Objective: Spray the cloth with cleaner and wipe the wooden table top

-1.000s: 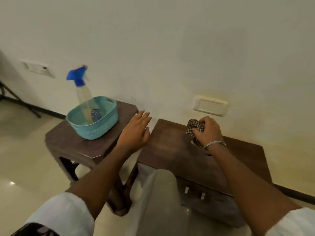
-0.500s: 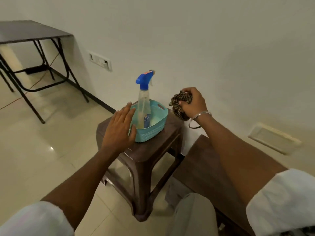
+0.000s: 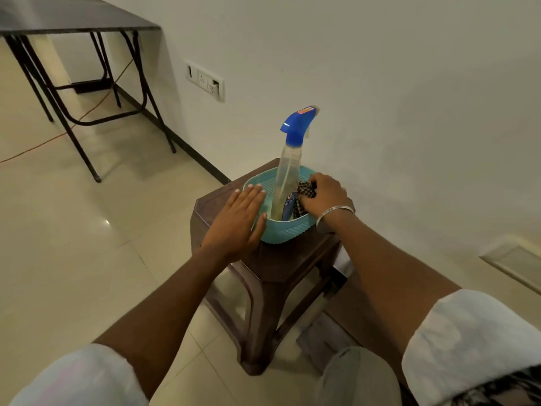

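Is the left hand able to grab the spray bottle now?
Probably yes. The left hand lies open at the basket rim, the spray bottle stands upright just past it, and the right hand with the cloth is on the bottle's far side.

Looking like a home room: glossy cream floor tiles [image 3: 73, 244] spreading under a brown plastic stool [image 3: 263, 273], switch-socket plate [image 3: 205, 80] sitting on the white wall [image 3: 380, 83] behind it, folding table [image 3: 73, 16] standing beyond.
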